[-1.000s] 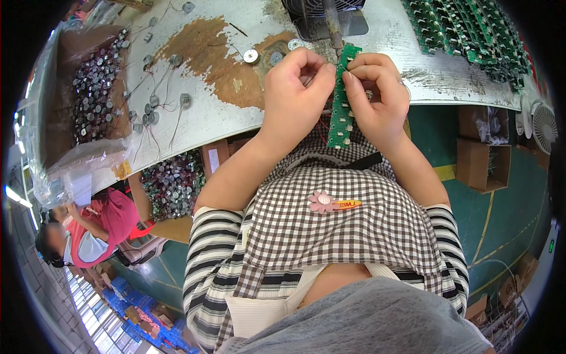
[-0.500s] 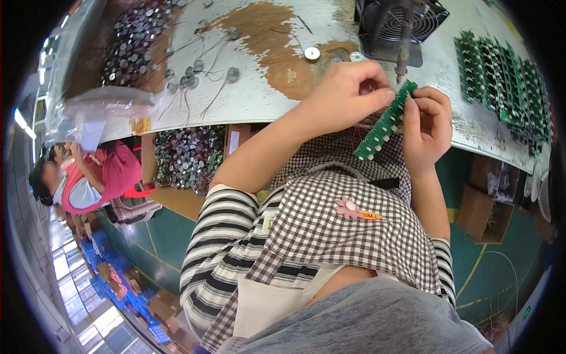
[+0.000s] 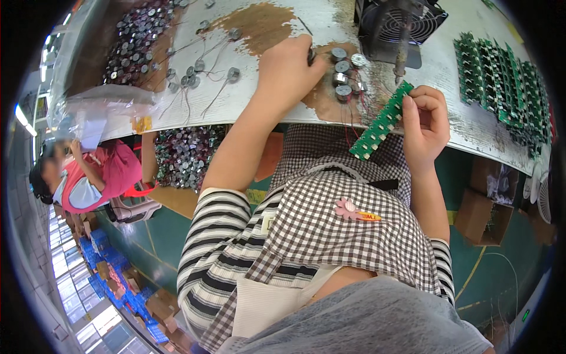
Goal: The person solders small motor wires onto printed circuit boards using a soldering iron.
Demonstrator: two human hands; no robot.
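Note:
My right hand (image 3: pixel 428 127) pinches the upper end of a long green circuit board strip (image 3: pixel 382 123) dotted with small white connectors. The strip slants down to the left past the table edge, its top just under the tip of a fixed soldering iron (image 3: pixel 401 59). Over the table, my left hand (image 3: pixel 288 74) has its fingers closed on a small round component (image 3: pixel 311 56), mostly hidden by the fingers. Between the hands, several round metal components (image 3: pixel 342 92) with thin red wires sit in a cluster, the wires running to the strip.
A black fan (image 3: pixel 401 23) stands behind the iron. Rows of green boards (image 3: pixel 501 88) lie at the right. Loose wired components (image 3: pixel 191 79) are scattered to the left, beside a heaped box (image 3: pixel 138 41). Another person (image 3: pixel 97 177) sits at far left.
My left hand has left the strip, moved up and left, and closed on the round component lying there. The cluster of components has come into view. My right hand and strip have shifted slightly.

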